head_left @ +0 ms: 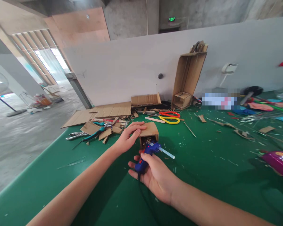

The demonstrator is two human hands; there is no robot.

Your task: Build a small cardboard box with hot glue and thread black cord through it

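Note:
A small cardboard box (150, 129) stands on the green table (113, 194), its open side facing me. My left hand (129, 137) rests on the box's top left edge with its fingers against the cardboard. In my right hand (153, 174) is a blue glue gun (142, 164), its nozzle end inside or at the box's opening. A pale glue stick (167, 153) juts from the back of the gun, and a black cable hangs below the handle. The inside of the box is mostly hidden by the gun.
Cardboard scraps (105, 134), teal-handled pliers (94, 135) and yellow-handled scissors (170, 120) lie behind the hands. A tall cardboard piece (190, 73) leans on the white partition (122, 69). At the right are a purple object (277, 160) and coloured strips.

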